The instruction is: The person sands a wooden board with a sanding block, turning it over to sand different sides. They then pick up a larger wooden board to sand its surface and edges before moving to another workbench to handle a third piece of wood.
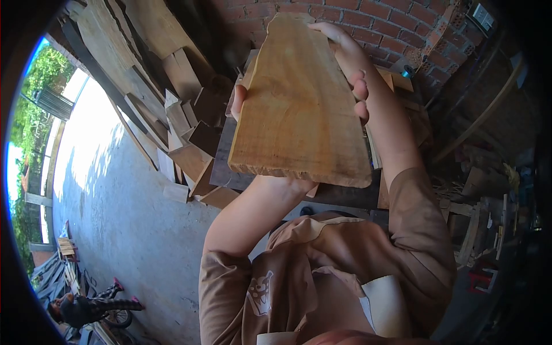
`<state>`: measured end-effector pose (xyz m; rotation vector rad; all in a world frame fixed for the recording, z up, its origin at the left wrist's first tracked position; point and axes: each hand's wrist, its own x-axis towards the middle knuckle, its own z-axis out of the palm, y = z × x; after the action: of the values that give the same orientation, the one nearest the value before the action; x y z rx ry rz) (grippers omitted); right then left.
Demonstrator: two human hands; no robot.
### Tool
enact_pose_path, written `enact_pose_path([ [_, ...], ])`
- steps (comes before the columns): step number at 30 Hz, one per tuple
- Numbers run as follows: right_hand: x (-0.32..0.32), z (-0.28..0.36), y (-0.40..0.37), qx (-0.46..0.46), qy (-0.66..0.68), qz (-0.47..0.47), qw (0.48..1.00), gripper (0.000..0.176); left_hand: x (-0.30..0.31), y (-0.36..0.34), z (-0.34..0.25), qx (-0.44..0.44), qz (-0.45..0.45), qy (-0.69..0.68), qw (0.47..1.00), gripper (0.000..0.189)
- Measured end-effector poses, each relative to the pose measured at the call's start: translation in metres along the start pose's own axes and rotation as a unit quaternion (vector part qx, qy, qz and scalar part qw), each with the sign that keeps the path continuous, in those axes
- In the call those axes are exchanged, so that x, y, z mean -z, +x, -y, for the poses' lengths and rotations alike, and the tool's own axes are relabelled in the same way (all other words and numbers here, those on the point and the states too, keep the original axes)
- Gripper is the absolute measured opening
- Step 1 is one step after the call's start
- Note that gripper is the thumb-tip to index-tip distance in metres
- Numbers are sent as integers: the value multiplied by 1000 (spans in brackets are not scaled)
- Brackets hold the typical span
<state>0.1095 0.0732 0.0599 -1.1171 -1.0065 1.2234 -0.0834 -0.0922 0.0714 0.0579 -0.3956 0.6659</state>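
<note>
A wide wooden board (pixel 299 109) with a rough, wavy far edge is held up in front of me, tilted with its broad face toward the camera. My left hand (pixel 360 91) supports it from below. The left forearm passes under the near end, the thumb wraps the left edge and fingertips curl over the right edge. The palm is hidden behind the wood. At the far right corner, my right hand (pixel 333 33) grips the board's edge, with most of its fingers out of sight behind it.
Behind the board is a dark worktable (pixel 221 167). Offcuts and planks (pixel 187 132) lean at the left, near a brick wall (pixel 379 26). A spool (pixel 408 72) sits at the back right. A person (pixel 86 310) with a bicycle is on the concrete floor (pixel 138 230), lower left.
</note>
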Motion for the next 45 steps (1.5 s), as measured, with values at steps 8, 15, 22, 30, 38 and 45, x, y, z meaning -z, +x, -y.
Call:
enact_pose_path([
  [8,12,-19,42,-51,56,-54,996,37,29,-22,-24,37,3,7,999,97],
  [15,5,-10,32,7,86,-55,995,40,58,-38,-34,44,30,34,998,96],
  [22,2,-17,25,-30,25,-55,998,70,81,-62,-36,35,-134,307,942,83],
  [30,-8,-47,13,85,173,-18,981,71,101,-82,-45,-40,-231,876,421,105],
  [38,11,-140,0,-88,219,-79,969,61,118,-139,-51,-5,-295,935,196,113],
  [45,-11,-183,-53,-163,148,-26,975,45,130,-201,-51,4,-313,936,158,110],
])
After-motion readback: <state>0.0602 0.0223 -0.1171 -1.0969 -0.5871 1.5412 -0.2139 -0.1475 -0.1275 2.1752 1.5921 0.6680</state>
